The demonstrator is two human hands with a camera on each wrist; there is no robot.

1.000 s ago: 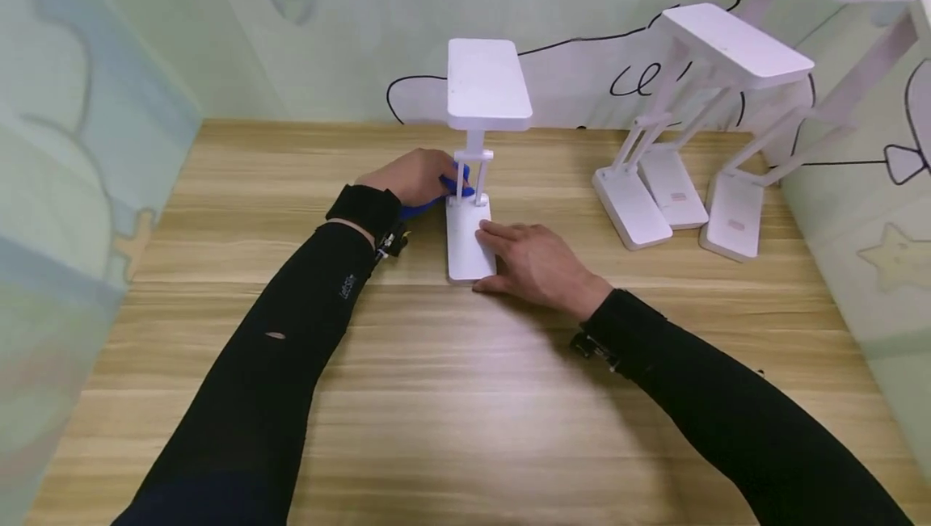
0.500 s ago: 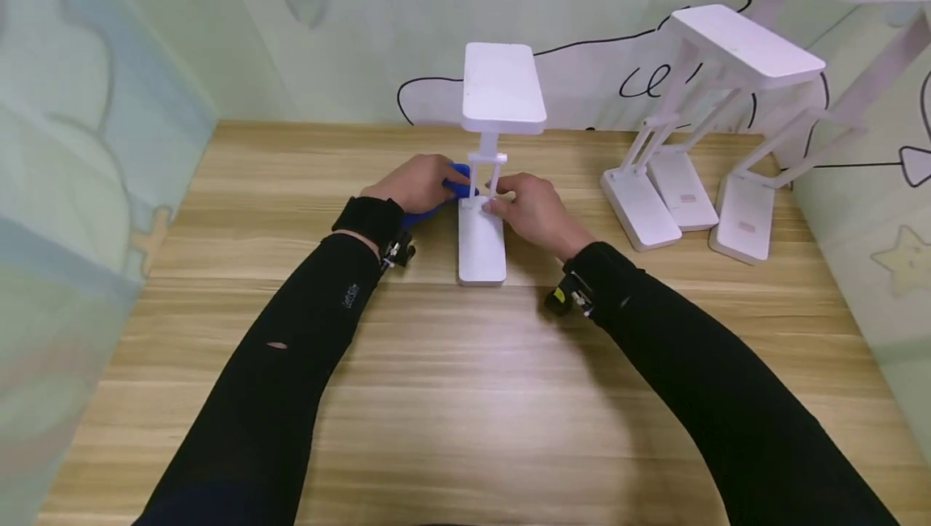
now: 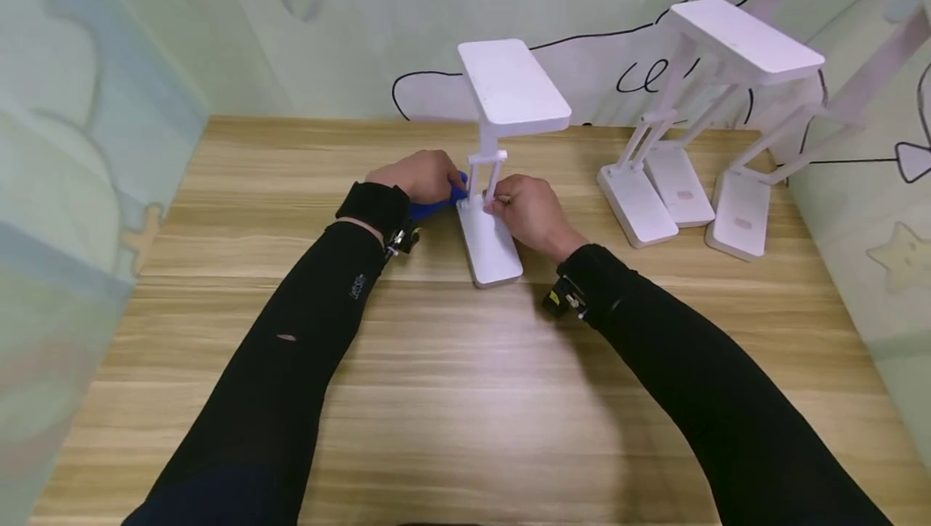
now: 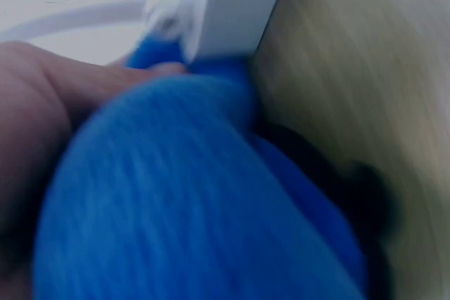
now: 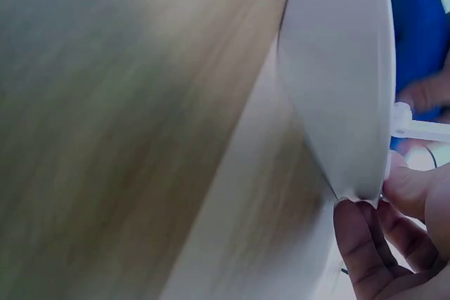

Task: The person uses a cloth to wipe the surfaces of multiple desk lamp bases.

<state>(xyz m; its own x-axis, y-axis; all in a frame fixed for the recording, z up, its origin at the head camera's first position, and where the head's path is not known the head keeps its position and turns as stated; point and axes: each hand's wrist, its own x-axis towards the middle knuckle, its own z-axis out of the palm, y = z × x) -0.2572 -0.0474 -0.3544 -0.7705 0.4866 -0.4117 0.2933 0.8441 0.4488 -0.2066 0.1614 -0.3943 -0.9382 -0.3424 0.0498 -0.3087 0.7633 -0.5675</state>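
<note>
The lamp (image 3: 489,142) stood upright on the table (image 3: 465,413) at the centre of the head view. Its base (image 3: 490,243) ran askew, the near end towards five o'clock, and its shade (image 3: 516,90) overhung at twelve o'clock, carried on two thin struts (image 3: 494,178). The left hand (image 3: 422,177), at ten o'clock from the base, gripped a blue cloth (image 3: 429,209) with bent fingers, just beside the struts. In the left wrist view the cloth filled the lower middle and met the base at about twelve o'clock; blur there made it uncertain whether the two pressed together. The right hand (image 3: 534,211), at two o'clock from the base, pinched its rear corner between thumb and fingers, a grip shown at four o'clock in the right wrist view. Three more lamps (image 3: 738,215) stood close together, well apart from the first, between two and three o'clock. Behind the table, at twelve o'clock, rose a pale wall (image 3: 364,17) with black line drawings. Both arms, in black sleeves (image 3: 291,332), entered from seven and five o'clock, each with a small camera (image 3: 558,300) at the wrist.
</note>
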